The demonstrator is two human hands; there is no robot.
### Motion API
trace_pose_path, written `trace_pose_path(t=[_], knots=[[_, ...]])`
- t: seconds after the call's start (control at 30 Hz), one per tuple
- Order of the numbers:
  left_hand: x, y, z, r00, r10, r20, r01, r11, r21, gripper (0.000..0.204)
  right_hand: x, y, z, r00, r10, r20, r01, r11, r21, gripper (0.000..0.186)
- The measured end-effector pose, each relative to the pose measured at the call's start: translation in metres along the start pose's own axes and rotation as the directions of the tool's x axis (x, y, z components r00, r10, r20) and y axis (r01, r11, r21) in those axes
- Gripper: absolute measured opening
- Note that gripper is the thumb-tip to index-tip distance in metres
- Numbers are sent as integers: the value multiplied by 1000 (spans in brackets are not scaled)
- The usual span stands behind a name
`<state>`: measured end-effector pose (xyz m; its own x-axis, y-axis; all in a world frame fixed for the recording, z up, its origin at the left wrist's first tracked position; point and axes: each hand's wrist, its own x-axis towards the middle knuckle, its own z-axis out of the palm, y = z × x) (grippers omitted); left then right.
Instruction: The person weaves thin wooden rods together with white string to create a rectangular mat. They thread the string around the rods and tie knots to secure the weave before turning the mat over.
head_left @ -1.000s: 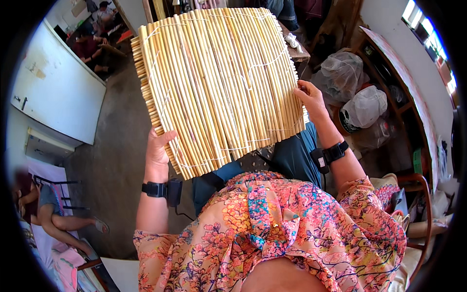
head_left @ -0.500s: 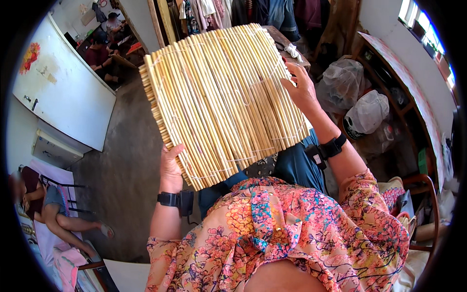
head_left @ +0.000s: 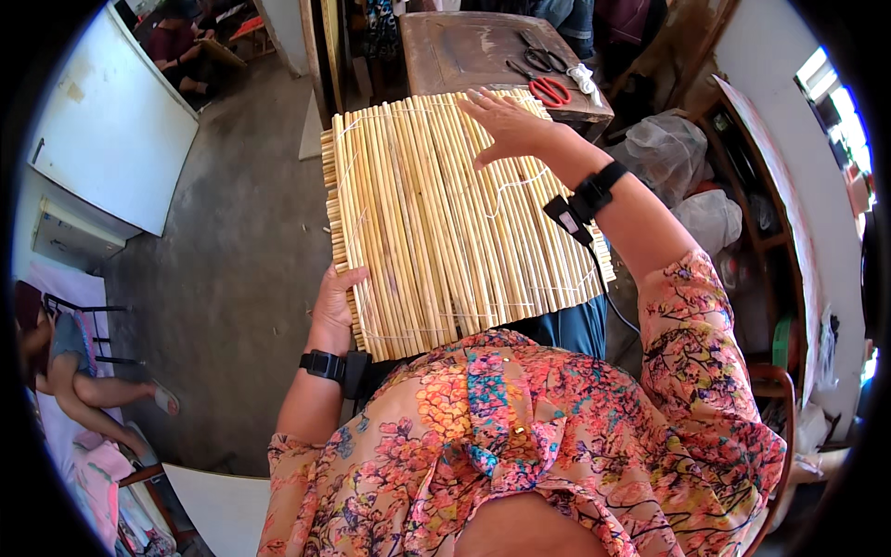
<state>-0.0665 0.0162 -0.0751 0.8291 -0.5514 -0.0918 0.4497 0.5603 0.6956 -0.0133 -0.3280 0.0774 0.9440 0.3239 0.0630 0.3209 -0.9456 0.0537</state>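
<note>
1. The left hand grips the near left corner of the reed mat, fingers curled over its edge; the right hand lies flat and spread on the mat's far right part, palm down, grasping nothing. Each wrist carries a black band.
2. The concrete floor, grey and bare, spreads to the left of the mat.
3. The reed mat, made of pale straw-coloured stalks bound side by side with thin white string, lies across the person's lap, its far edge reaching the table ahead. It is tilted a little, the near left corner lowest in the picture.
4. A white cabinet stands at the far left, beyond the floor.
5. The dark wooden table stands just beyond the mat, its top worn and brown.
6. Clear plastic bags, stuffed and crumpled, sit to the right of the table, near the right forearm.
7. Another person sits low at the left edge, bare legs stretched onto the floor.
8. Red-handled scissors lie on the table's right part, just beyond the right hand's fingertips.
9. Black scissors lie beside them, further back.
</note>
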Motion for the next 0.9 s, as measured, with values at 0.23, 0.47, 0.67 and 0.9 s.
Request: trace_pose_path(t=[0.23,0.47,0.67,0.9], knots=[[-16,-3,12,998,-30,-56,26,997,-71,45,29,-3,-4,978,-26,205,34,999,-34,111],[-21,-13,12,999,-47,-19,46,997,-67,44,22,-15,-3,946,-46,322,66,996,-53,116],[-24,-12,21,999,-37,-18,36,996,-80,43,25,-19,0,937,-68,342,81,996,-24,123],[-23,-18,16,999,-40,-12,39,997,-74,44,27,-21,2,924,-32,381,48,998,-33,130]])
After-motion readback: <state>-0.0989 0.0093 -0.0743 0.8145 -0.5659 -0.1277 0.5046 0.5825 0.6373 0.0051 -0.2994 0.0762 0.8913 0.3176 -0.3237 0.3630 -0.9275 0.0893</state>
